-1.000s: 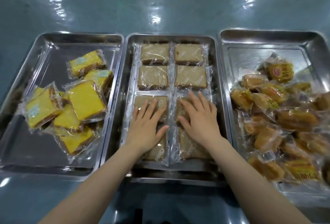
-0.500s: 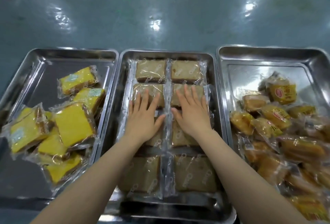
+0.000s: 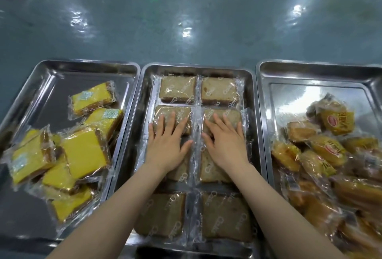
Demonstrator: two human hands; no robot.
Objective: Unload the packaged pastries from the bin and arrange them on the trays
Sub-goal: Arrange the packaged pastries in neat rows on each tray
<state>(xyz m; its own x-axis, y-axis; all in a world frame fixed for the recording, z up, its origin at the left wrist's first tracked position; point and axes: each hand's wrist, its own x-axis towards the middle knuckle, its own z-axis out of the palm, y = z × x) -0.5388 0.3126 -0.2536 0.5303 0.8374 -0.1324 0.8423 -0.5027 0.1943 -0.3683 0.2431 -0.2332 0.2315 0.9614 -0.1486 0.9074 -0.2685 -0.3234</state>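
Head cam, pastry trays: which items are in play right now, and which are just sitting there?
In play:
left hand and right hand, flat on brown packs
middle tray

Sitting there:
left tray, yellow cake packs
right tray, bun packs
teal surface

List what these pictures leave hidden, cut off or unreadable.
Head view, the only one:
- Third row of brown cake packs: mostly covered by the left hand and right hand.
- Right tray and its orange bun packs: cut off by the right and bottom edges, so no count.
- Yellow cake packs: overlapping; lower ones hidden.
- Wrapper print: too blurred to read.
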